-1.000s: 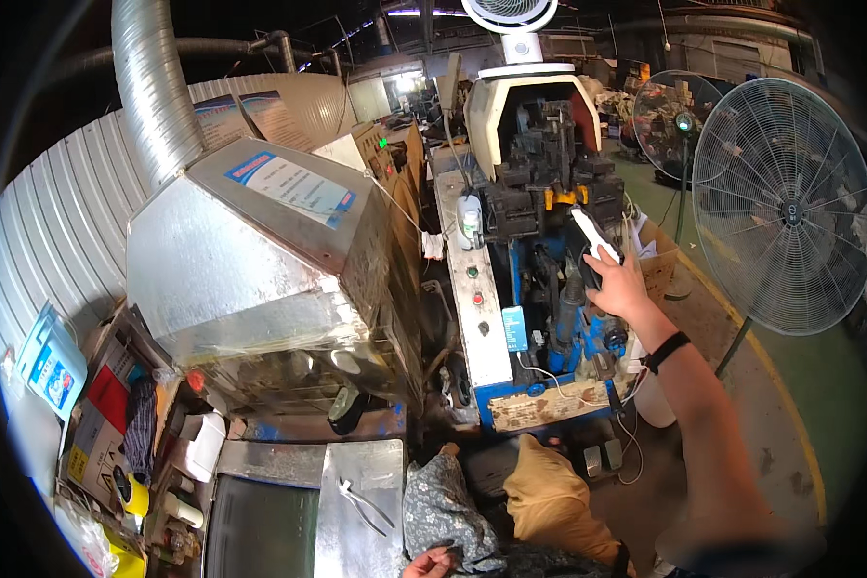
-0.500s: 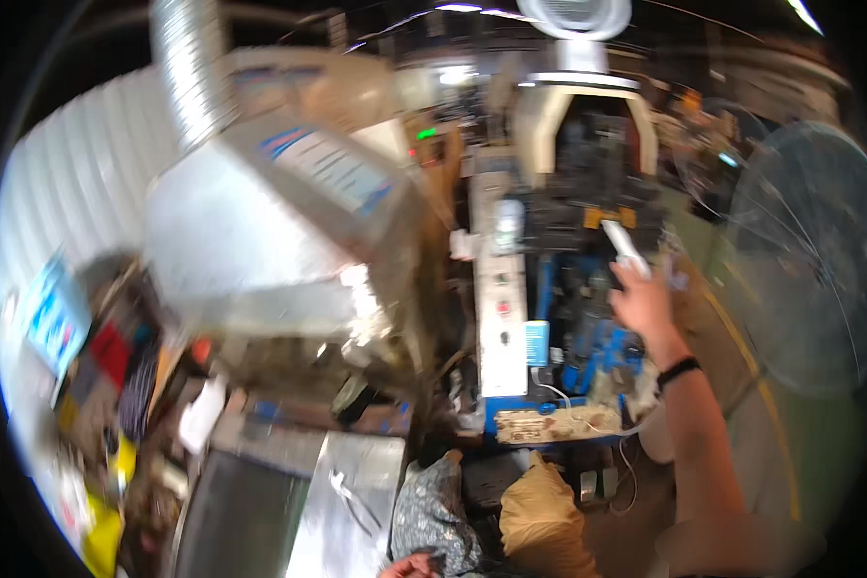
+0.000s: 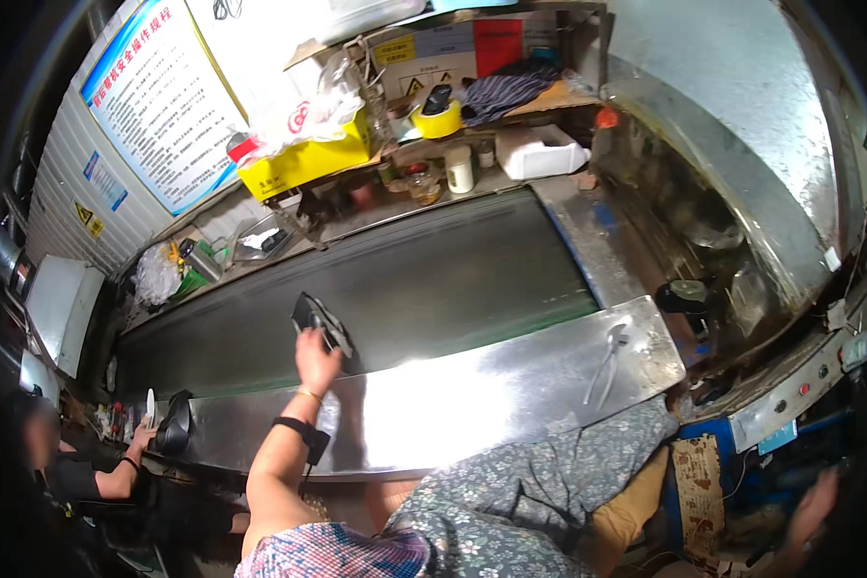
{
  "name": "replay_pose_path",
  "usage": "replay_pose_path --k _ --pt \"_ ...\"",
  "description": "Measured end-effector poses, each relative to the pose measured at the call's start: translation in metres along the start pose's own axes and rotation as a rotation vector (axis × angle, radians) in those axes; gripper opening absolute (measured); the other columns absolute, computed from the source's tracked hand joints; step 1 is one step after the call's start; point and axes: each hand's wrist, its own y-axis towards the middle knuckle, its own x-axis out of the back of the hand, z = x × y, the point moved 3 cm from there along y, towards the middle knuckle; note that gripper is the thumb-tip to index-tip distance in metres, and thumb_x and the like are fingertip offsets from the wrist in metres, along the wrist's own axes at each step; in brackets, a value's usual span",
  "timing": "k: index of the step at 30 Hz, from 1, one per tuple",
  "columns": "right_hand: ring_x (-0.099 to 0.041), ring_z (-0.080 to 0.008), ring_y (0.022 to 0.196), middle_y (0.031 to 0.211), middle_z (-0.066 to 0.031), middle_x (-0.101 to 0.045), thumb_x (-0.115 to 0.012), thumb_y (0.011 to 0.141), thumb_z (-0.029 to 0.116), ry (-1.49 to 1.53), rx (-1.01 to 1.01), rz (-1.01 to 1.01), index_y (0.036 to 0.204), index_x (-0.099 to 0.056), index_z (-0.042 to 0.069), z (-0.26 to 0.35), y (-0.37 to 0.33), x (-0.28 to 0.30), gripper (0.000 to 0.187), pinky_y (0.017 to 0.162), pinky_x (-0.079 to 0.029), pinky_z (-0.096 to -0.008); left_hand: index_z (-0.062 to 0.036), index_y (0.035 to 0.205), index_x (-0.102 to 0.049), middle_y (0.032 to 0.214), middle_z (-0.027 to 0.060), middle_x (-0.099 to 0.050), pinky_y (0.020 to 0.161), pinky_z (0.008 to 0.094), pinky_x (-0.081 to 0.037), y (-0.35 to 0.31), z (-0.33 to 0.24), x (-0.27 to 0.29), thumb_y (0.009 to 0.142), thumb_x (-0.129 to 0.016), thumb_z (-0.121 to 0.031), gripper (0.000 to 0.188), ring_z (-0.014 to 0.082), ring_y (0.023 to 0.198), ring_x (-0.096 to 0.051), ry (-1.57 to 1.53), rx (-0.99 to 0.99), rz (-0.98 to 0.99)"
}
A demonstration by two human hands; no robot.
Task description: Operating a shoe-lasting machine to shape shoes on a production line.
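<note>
Plainly, the left hand (image 3: 318, 360) pinches a black piece (image 3: 306, 313) over the belt (image 3: 453, 279), between eight and nine o'clock from centre. The right hand (image 3: 817, 503), at four o'clock, is too blurred to tell.

Open room ran along the dark belt (image 3: 462, 275), widest to the right of the left hand (image 3: 318, 361), which, with the black piece (image 3: 308, 314) it held, blocked the near edge. Nearer, the metal ledge (image 3: 433, 405) offered a flat lane, interrupted by pliers (image 3: 609, 361) at right and a co-worker's hand (image 3: 143, 436) at far left. A white tray (image 3: 541, 156) and yellow box (image 3: 308, 167) bounded the far side; a metal hood (image 3: 732, 106) obstructed the far right.
</note>
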Motion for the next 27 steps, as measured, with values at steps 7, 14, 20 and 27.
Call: replay_pose_path --k 7,14,20,27 --pt "-0.057 -0.0314 0.122 0.132 -0.0223 -0.057 -0.05 0.099 0.017 0.095 -0.488 0.707 0.129 -0.056 -0.002 0.317 -0.14 -0.126 0.036 0.103 -0.044 -0.0398 0.0022 0.15 -0.017 0.139 0.038 -0.043 0.107 0.0454 -0.042 0.038 0.059 -0.093 0.075 -0.08 -0.038 0.106 0.0452 0.13 -0.047 -0.626 0.866 0.363" --pt "-0.069 -0.0291 0.101 0.107 -0.0201 -0.071 -0.06 0.093 0.005 0.653 -0.635 0.324 0.11 -0.067 -0.005 0.421 0.01 -0.096 0.021 0.09 -0.052 -0.0355 -0.0071 0.149 -0.024 0.132 0.0223 -0.053 0.099 0.045 -0.048 0.044 -0.028 -0.058 0.078 -0.063 -0.001 0.082 0.0363 0.117 -0.058 -1.095 0.697 0.256" --pt "-0.07 -0.0219 0.089 0.104 -0.0151 -0.071 -0.07 0.091 0.024 1.105 -0.344 0.413 0.127 -0.062 0.007 0.522 0.164 -0.068 0.041 0.078 -0.055 -0.0357 -0.0042 0.145 -0.038 0.124 0.0118 -0.059 0.094 0.0366 -0.051 -0.04 -0.206 0.018 0.077 -0.065 0.009 0.075 0.0249 0.11 -0.06 -1.678 0.298 0.872" --pt "-0.06 -0.0116 0.087 0.098 -0.01 -0.07 -0.056 0.101 0.027 1.105 -0.634 -0.015 0.127 -0.059 0.002 0.516 0.183 -0.022 0.036 0.083 -0.05 -0.0297 0.0046 0.153 -0.009 0.146 0.0173 -0.04 0.111 0.0354 -0.035 -0.135 -0.373 0.087 0.083 -0.077 -0.003 0.099 0.0232 0.133 -0.042 -1.447 -0.676 1.416"
